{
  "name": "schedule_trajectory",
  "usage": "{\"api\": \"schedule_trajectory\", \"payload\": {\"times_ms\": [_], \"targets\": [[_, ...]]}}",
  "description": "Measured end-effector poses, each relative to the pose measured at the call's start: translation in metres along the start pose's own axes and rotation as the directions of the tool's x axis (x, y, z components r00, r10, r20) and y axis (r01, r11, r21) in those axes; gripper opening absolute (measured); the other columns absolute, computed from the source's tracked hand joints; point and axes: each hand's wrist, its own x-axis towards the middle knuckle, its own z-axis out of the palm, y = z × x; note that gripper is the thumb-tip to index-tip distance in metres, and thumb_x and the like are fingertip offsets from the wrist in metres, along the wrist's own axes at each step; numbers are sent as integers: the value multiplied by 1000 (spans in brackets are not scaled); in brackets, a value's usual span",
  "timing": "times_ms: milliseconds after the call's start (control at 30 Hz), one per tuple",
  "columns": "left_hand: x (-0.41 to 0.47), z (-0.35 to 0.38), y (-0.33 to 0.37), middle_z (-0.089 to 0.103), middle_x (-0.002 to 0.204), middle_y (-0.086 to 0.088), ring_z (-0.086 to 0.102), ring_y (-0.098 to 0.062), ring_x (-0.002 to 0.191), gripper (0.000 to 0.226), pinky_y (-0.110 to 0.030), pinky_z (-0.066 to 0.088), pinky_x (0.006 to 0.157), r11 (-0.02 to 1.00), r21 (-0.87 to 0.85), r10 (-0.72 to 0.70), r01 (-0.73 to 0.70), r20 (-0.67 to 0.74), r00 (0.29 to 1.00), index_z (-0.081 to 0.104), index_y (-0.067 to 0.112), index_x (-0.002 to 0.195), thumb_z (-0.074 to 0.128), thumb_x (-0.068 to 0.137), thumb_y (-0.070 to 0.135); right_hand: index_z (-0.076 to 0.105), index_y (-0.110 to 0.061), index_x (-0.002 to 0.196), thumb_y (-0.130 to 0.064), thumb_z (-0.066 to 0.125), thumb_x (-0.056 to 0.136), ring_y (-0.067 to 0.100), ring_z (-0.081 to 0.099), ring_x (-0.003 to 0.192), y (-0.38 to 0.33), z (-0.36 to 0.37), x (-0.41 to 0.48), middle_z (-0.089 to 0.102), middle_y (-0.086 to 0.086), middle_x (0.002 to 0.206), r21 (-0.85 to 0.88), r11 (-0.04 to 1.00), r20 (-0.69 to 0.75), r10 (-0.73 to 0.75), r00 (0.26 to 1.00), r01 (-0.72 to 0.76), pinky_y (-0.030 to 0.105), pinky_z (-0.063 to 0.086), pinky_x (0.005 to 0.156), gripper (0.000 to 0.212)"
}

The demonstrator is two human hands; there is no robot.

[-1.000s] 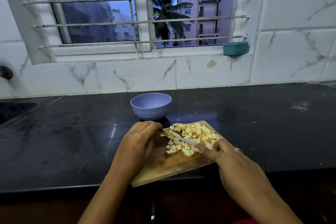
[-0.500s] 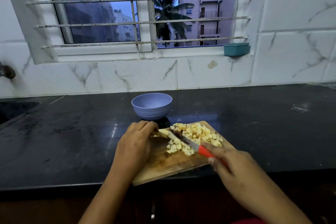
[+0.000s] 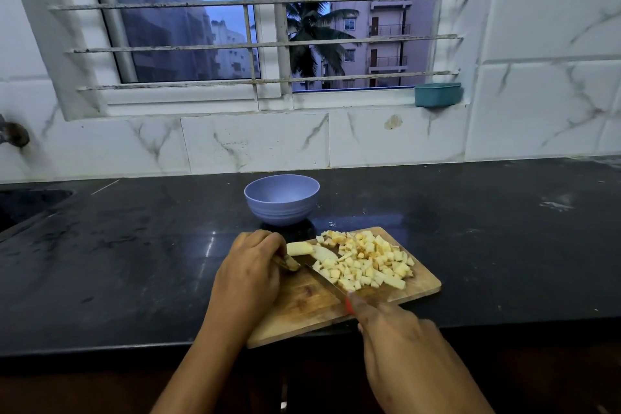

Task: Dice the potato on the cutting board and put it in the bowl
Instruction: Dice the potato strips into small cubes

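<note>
Pale-yellow potato dice lie heaped on the far right part of the wooden cutting board; the board rests on the black counter, its near left corner reaching the counter's near edge. The left hand sits over the board's far left side with its fingers curled down; it pinches a potato strip that pokes out to the right from its fingertips; a brownish bit under those fingers may be the thumb or a scrap with skin, and the blur hides which. The right hand is closed round the knife, with only a sliver of the red handle showing past the knuckles; the blade slants far and left across the board, between the left hand's fingers and the heap, touching the heap's left edge. A larger curved slice lies just beside the blade's tip, between the strip and the dice.

A lilac bowl stands upright on the counter just beyond the board's far left corner, apart from it; its inside shows plain lilac. Farther off, a teal tub sits on the sill of the barred window, to the right; a tap fitting juts from the marbled wall at far left, above a dark sink recess.
</note>
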Motion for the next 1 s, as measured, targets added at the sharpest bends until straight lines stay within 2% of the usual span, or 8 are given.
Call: {"api": "schedule_trajectory", "payload": {"times_ms": [233,300,467,600,733,833,933,1000], "targets": [[1,-1,0,54,93,17,45,-7,93,28,-29,47,73,997,-36,66,-65,30,997,59,26,87,54,80,0,13,-38,151,-21,36,101,17,53,115,11,-2,0,47,-7,130,13,999,-103,31,994,-30,28,44,86,58],[2,0,-1,53,91,18,46,-7,92,31,-23,44,72,995,-56,88,-87,13,996,58,26,85,55,78,-3,17,-40,150,-22,35,102,14,54,112,18,-5,3,51,-9,121,43,998,-148,55,988,-49,24,42,81,54],[6,3,-5,57,89,18,53,-6,89,39,-11,39,76,985,-146,93,-95,-25,995,59,26,82,56,73,-11,41,-43,140,-27,41,101,-3,47,71,40,-16,8,54,-16,100,330,943,-180,89,980,-25,11,37,55,42],[12,6,-4,61,85,18,59,-3,86,44,-24,50,80,962,-246,98,-122,-107,989,63,22,84,58,67,-19,48,-38,136,-22,46,100,-1,47,48,51,-19,15,58,-11,76,503,862,-146,145,979,-52,13,37,47,39],[18,8,7,66,82,19,61,-1,87,41,-19,50,80,931,-344,82,-120,-124,989,68,17,88,58,71,-19,47,-48,129,-15,44,100,-6,49,51,46,-19,20,55,-12,79,613,790,-164,92,982,29,11,37,50,44],[18,9,15,65,91,20,62,-1,88,39,-16,48,81,920,-368,102,-139,-118,988,68,18,88,58,74,-17,60,-51,114,-11,41,101,1,41,48,39,-12,28,54,-9,72,753,656,-127,63,990,54,16,33,48,46],[15,10,20,62,97,21,60,-1,94,45,-10,44,83,916,-369,114,-155,-130,985,61,25,90,58,73,-17,67,-42,107,-10,41,101,-2,38,49,32,-5,41,51,-23,57,797,603,-80,63,995,26,13,30,49,42],[14,10,22,60,101,24,57,2,97,44,-7,42,84,919,-353,132,-175,-142,981,57,29,91,56,72,-11,67,-36,112,-18,48,99,-10,46,63,22,-3,47,59,-32,69,782,622,-72,31,997,37,9,34,54,29]]}}
